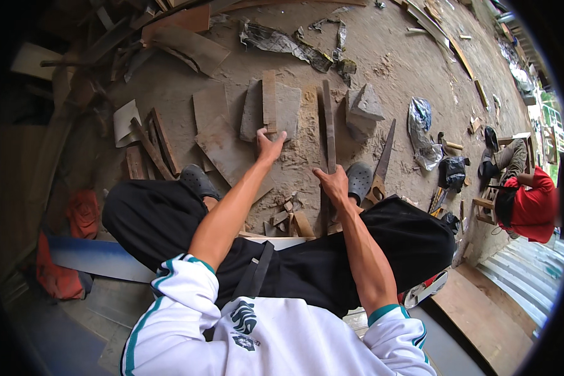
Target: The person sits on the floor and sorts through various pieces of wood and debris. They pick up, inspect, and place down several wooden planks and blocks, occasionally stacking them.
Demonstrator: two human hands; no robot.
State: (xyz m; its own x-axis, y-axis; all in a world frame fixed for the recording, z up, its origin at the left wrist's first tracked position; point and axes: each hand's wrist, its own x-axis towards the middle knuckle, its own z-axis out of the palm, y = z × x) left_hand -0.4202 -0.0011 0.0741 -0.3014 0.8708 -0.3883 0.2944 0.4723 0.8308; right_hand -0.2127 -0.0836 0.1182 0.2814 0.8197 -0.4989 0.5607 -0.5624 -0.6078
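My left hand [270, 146] is closed on the near end of a short, light wooden strip [269, 94]. That strip lies over a flat grey concrete block [288, 109]. My right hand [334, 184] grips a long, narrow, darker wooden strip [328, 119], which points away from me over the dirt, its near part running down between my legs. Just right of it stands a broken concrete block [364, 108]. A handsaw [385, 151] with a wooden handle lies beside my right shoe.
Thin boards [222, 138] lie left of the flat block, small wood offcuts [288, 219] between my feet. Torn plastic sheeting [285, 44] lies farther off. To the right are a silvery plastic bag [422, 135], a hammer [450, 144] and a seated person in red [532, 203].
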